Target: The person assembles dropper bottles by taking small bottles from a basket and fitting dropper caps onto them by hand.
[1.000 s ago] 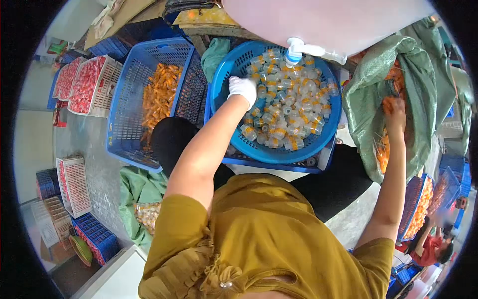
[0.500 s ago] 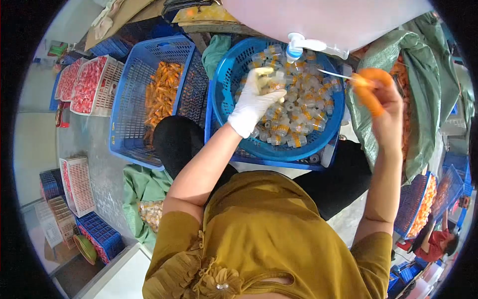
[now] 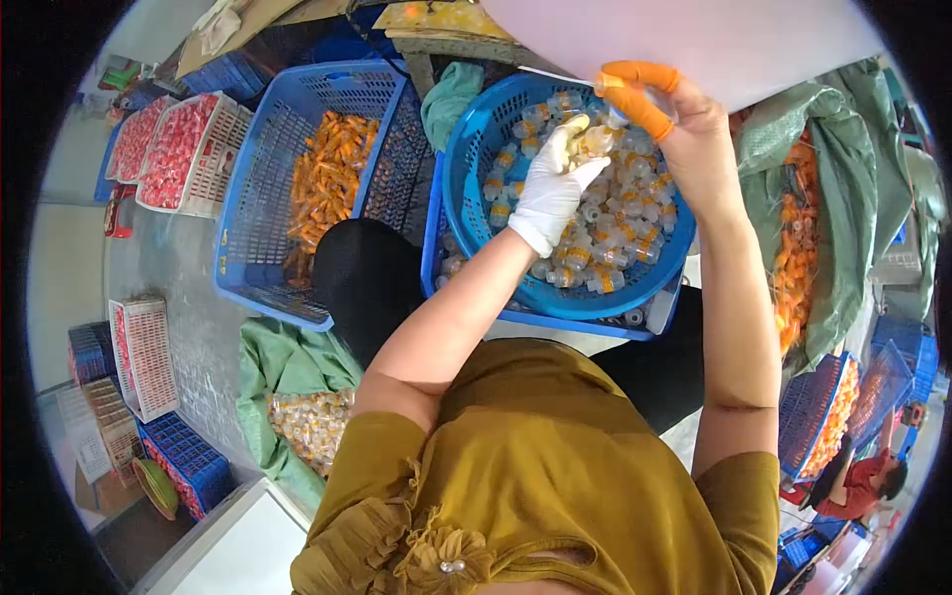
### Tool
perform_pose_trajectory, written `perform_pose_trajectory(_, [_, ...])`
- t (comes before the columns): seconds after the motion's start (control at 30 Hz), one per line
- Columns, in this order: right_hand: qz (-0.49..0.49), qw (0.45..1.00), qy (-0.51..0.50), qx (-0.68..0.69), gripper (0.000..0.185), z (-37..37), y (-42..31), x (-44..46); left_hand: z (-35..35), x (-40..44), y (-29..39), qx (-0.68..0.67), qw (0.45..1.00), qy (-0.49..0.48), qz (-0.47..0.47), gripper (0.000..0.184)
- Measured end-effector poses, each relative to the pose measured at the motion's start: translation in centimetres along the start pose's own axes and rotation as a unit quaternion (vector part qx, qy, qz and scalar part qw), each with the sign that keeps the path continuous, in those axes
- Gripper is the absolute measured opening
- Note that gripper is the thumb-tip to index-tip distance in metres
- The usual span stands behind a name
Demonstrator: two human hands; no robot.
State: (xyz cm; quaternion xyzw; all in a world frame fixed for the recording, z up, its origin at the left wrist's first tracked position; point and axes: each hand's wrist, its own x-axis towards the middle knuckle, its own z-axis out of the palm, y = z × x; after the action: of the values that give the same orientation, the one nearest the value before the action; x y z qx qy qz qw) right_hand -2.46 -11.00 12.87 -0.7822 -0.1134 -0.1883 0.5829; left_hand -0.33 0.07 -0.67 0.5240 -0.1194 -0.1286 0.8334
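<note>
My left hand [image 3: 552, 188], in a white glove with yellowed fingertips, is closed on a small clear plastic bottle [image 3: 595, 142] with a yellow-orange band. It is over a round blue basket [image 3: 461, 223] full of similar bottles [image 3: 620, 238]. Raised above the basket's back edge, my right hand [image 3: 684, 119] wears orange finger covers on thumb and index finger. Those two fingertips pinch a thin white stick [image 3: 555, 73] with an orange end, pointing left. Behind these fingers the tap of the big whitish container [image 3: 714, 40] is mostly hidden.
At left stands a blue basket [image 3: 253, 198] with orange pieces [image 3: 332, 178]. A green sack [image 3: 268, 367] of bottles lies front left; another green sack [image 3: 838, 178] with orange pieces is at right. White baskets [image 3: 203, 159] hold pink pieces. A person in red [image 3: 863, 486] is far right.
My right hand has moved left and up with the stick, to in front of the tap. My left hand has shifted slightly right with the bottle. The view has turned slightly.
</note>
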Motion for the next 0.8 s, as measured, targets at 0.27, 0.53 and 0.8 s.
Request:
perform_pose_trajectory(0.27, [0.056, 0.994, 0.012, 0.096, 0.021, -0.5, 1.0, -0.3, 0.2, 0.4, -0.5, -0.03, 0.999, -0.008, -0.012, 0.046])
perform_pose_trajectory(0.53, [0.049, 0.994, 0.003, 0.097, 0.025, -0.4, 1.1, -0.4, 0.4, 0.6, -0.3, -0.024, 0.999, -0.016, -0.032, 0.049])
perform_pose_trajectory(0.8, [-0.132, 0.979, -0.051, -0.144, 0.03, -1.2, -2.0, -2.2, -0.1, 0.0, -0.9, -0.008, 1.0, 0.0, -0.024, 0.041])
